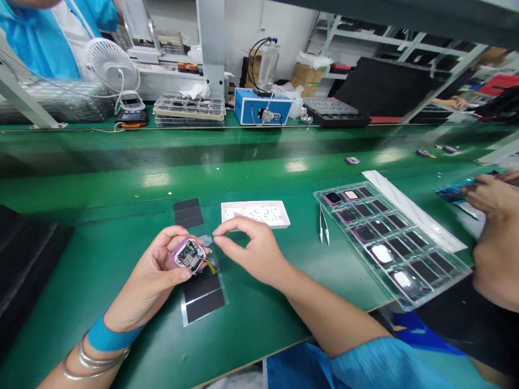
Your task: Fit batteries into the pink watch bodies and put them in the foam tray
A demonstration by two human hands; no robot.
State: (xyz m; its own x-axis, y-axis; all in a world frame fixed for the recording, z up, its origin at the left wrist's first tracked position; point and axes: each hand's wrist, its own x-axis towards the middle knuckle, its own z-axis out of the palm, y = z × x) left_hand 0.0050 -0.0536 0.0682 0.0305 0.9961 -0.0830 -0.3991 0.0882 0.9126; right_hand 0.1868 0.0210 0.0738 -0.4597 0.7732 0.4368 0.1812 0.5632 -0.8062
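- Here's the small device (190, 254), purple-rimmed, circuit board facing up, held above the bench (259, 324) toward its near edge!
- A yellow strip (211, 266) pokes out of its side.
- The left hand (164, 259) has it clamped between thumb and fingers, a blue band (113, 336) and silvery bracelets (97, 361) on that wrist.
- In close comes the right hand (253, 248), near the device but apart from it, thumb and forefinger almost meeting; whether they pinch anything, I can't tell.
- Below the hands, a clear sheet with black patches (205, 304) lies flat toward the bench's near edge; another black piece (188, 212) lies just beyond.
- Past the right hand, a white tray (281, 223) is scattered with tiny dark bits.
- Over to the right, tweezers (326, 234) lie beside a clear tray (372, 266), which reaches the bench's near edge, purple-rimmed pieces and black rectangles in its pockets.
- A white strip (413, 210) runs along that tray's far side.
- At far right, a co-worker's hand (490, 200), blurred!
- Along the bench's far edge: a white fan (111, 59), stacked trays (188, 120) and a blue box (247, 108).
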